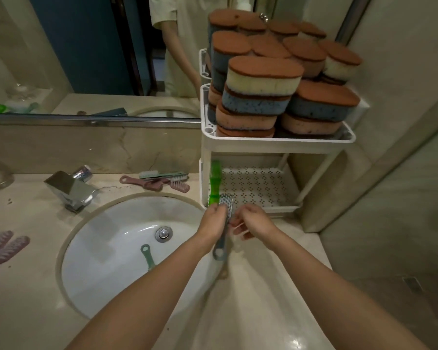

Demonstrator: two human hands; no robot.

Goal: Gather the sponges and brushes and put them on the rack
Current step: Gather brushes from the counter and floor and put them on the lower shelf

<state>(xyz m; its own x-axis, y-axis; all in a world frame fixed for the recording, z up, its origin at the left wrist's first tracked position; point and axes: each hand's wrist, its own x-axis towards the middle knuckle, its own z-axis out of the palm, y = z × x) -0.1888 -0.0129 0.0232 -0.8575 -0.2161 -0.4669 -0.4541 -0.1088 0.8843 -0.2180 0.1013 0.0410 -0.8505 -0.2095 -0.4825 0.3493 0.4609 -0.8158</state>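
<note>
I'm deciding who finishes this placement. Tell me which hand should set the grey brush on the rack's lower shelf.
Left. The left hand grips the grey brush, its bristle head pointing at the rack's lower shelf just ahead. The right hand sits beside it, fingers relaxed, apparently holding nothing.

no readable text, labels or numbers

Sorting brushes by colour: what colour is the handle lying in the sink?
The handle in the sink is teal-green; the head view shows it.

Arms outstretched, left grip (214, 219) clenched, right grip (257, 222) loose.
</note>
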